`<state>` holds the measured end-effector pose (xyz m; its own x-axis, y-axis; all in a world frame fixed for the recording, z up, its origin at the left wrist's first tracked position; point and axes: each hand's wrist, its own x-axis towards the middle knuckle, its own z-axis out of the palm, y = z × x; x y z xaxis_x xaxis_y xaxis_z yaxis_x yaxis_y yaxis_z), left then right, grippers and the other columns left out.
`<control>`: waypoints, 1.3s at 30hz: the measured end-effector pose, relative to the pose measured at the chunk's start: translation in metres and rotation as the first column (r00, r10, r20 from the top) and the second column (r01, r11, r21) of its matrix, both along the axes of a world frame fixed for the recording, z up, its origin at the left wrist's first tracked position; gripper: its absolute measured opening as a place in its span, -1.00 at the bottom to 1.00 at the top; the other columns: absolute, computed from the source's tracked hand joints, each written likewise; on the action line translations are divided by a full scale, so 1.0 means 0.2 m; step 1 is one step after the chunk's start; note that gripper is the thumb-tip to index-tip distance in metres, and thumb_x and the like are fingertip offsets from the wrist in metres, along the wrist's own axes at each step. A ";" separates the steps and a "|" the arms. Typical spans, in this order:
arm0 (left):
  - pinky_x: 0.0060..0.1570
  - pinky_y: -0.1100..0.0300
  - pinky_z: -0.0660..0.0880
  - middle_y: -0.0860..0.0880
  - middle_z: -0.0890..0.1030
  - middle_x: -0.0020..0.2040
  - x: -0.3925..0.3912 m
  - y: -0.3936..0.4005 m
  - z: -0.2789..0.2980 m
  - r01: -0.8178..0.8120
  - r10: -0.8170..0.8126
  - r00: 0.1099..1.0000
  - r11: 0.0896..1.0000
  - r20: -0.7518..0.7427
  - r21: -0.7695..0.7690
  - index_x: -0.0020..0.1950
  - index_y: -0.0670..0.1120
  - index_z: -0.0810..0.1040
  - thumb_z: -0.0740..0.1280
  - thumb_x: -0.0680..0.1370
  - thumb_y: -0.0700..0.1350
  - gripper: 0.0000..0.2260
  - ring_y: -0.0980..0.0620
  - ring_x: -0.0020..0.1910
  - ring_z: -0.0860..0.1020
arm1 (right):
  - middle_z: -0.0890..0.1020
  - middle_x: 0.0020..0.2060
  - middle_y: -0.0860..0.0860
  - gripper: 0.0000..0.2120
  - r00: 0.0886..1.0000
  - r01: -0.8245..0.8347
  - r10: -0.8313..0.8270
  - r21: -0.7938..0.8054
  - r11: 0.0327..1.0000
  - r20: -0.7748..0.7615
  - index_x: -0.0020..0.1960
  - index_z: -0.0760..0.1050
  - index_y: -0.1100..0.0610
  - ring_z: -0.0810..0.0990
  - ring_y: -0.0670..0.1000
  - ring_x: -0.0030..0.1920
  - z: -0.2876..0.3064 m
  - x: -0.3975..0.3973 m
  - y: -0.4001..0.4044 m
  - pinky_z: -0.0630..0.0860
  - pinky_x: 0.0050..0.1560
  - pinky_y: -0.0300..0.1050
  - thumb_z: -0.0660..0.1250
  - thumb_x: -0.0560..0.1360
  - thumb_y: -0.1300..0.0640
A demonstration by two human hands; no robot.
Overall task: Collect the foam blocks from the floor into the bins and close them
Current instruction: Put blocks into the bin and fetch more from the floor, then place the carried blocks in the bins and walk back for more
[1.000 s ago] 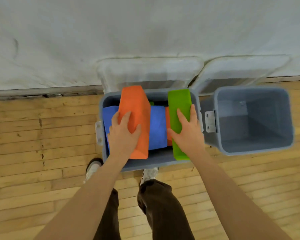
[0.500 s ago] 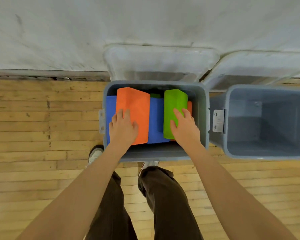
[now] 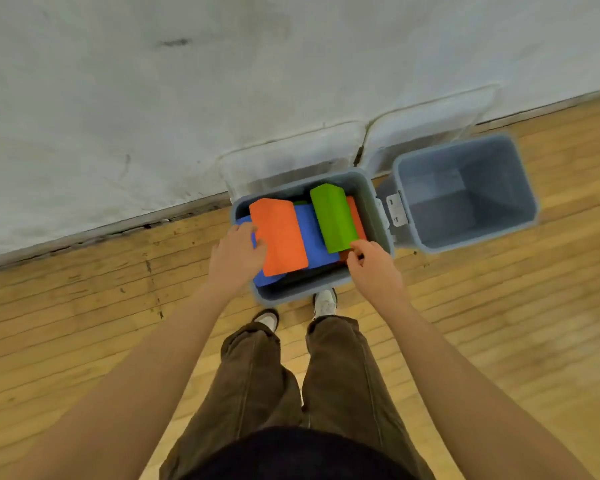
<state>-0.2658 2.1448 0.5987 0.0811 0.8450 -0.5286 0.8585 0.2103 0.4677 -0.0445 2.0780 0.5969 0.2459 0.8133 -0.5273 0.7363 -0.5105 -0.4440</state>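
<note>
Head view, compared with half a second ago: whole scene now tilted, wall line slanting up to the right. Left hand (image 3: pixel 235 255) no longer flat on top of the orange block (image 3: pixel 279 237); now at its left edge, fingers loosely curled and touching that edge, not wrapped around it. Right hand (image 3: pixel 373 263) slid off the top of the green block (image 3: pixel 333 218); now at its near end, fingers bent, fingertips just touching the near corner. Both hands half open, holding nothing. Both blocks now down inside the left bin (image 3: pixel 378 209), lying on a blue block (image 3: pixel 314 237). Orange block tilted, green block tilted too. Right bin (image 3: pixel 465 192) beside it, touching, with only gray walls showing inside. Both clear lids (image 3: pixel 291 161) up, leaning on the white wall (image 3: pixel 222 81). Bins standing on the wood floor (image 3: pixel 84 306), close to the wall.

Hard to see: another orange piece (image 3: pixel 355 216) mostly hidden under the green block. A small bit of green (image 3: pixel 300 203) peeking out behind the blue. Left fingertips partly hidden behind the orange block. Shoes (image 3: pixel 324 301) half hidden by brown pants (image 3: pixel 340 375). Everything a little blurry.
</note>
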 end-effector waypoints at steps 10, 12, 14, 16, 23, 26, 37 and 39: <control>-0.16 0.14 0.34 -0.03 0.50 -0.04 0.02 -0.34 0.03 0.563 -0.565 0.824 0.809 0.040 -0.168 0.07 -0.14 0.50 0.18 0.58 -0.14 -0.84 -0.01 -0.05 0.46 | 0.58 0.13 0.03 -0.68 0.630 0.766 -0.776 -0.141 0.628 -0.032 0.27 0.46 0.07 0.57 0.10 0.01 0.04 -0.21 -1.06 0.50 0.02 -0.03 0.15 0.55 0.06; -0.13 0.14 0.34 -0.06 0.52 -0.06 0.18 -0.40 0.02 0.715 -0.723 0.690 0.675 0.033 -0.182 0.05 -0.16 0.52 0.19 0.58 -0.15 -0.84 -0.02 -0.06 0.47 | 0.58 0.16 0.08 -0.66 0.465 0.869 -0.884 -0.165 0.466 -0.049 0.30 0.45 0.11 0.56 0.12 0.07 0.04 -0.27 -1.30 0.49 0.06 -0.05 0.15 0.56 0.08; -0.13 0.11 0.35 -0.16 0.58 -0.07 0.37 -0.50 0.01 0.823 -0.836 0.548 0.535 0.018 -0.192 0.02 -0.22 0.54 0.18 0.58 -0.17 -0.82 -0.14 -0.06 0.51 | 0.57 0.17 0.11 -0.66 0.305 0.931 -0.951 -0.194 0.309 -0.054 0.31 0.44 0.15 0.54 0.12 0.12 0.04 -0.35 -1.52 0.46 0.07 -0.07 0.15 0.57 0.11; -0.06 0.08 0.36 -0.23 0.60 0.04 0.56 -0.63 0.02 0.891 -0.903 0.429 0.421 0.011 -0.172 0.05 -0.23 0.57 0.18 0.57 -0.17 -0.78 -0.21 0.06 0.52 | 0.57 0.15 0.11 -0.66 0.163 0.959 -0.986 -0.229 0.167 -0.036 0.32 0.43 0.15 0.54 0.10 0.12 0.05 -0.43 -1.71 0.46 0.07 -0.07 0.15 0.58 0.10; -0.29 0.21 0.32 0.03 0.44 -0.26 1.09 -1.34 0.10 0.974 -0.989 0.041 0.007 0.144 -0.228 -0.13 -0.03 0.44 0.14 0.62 -0.08 -0.83 0.04 -0.25 0.42 | 0.53 -0.08 -0.02 -0.73 -0.317 0.914 -0.948 -0.256 -0.316 0.039 0.19 0.47 0.10 0.47 -0.02 -0.13 0.02 -0.62 -2.18 0.45 -0.10 -0.12 0.16 0.56 0.05; -0.31 0.28 0.31 0.00 0.52 -0.13 1.28 -1.64 0.10 0.957 -0.977 -0.122 -0.162 0.176 -0.240 0.02 -0.04 0.48 0.14 0.62 -0.06 -0.86 0.07 -0.20 0.45 | 0.57 -0.03 -0.01 -0.70 -0.465 0.849 -0.885 -0.261 -0.458 0.042 0.23 0.46 0.07 0.52 -0.02 -0.10 -0.03 -0.55 -2.33 0.51 -0.08 -0.10 0.19 0.54 0.00; 0.02 0.19 0.36 -0.09 0.53 0.20 2.08 -2.21 0.10 0.954 -0.995 -0.052 -0.076 0.090 -0.290 0.31 -0.13 0.45 0.14 0.63 -0.04 -0.68 -0.03 0.10 0.48 | 0.55 -0.17 -0.04 -0.68 -0.403 0.908 -0.914 -0.142 -0.395 -0.034 0.28 0.44 0.13 0.55 -0.04 -0.20 0.06 0.36 -3.02 0.59 -0.13 -0.08 0.14 0.58 0.08; 0.01 0.18 0.38 -0.08 0.55 0.19 2.21 -2.24 0.09 0.955 -0.996 0.026 0.000 0.085 -0.296 0.31 -0.12 0.47 0.15 0.62 -0.02 -0.67 -0.02 0.08 0.50 | 0.55 -0.19 -0.04 -0.68 -0.346 0.934 -0.936 -0.120 -0.337 -0.068 0.28 0.45 0.13 0.55 -0.05 -0.23 0.09 0.59 -3.09 0.54 -0.25 -0.14 0.13 0.58 0.10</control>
<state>0.1762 1.6974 0.6162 0.6536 -0.1279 -0.7460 0.3612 -0.8135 0.4559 0.0734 1.4595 0.6149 0.6272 -0.4483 -0.6369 -0.7714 -0.4704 -0.4286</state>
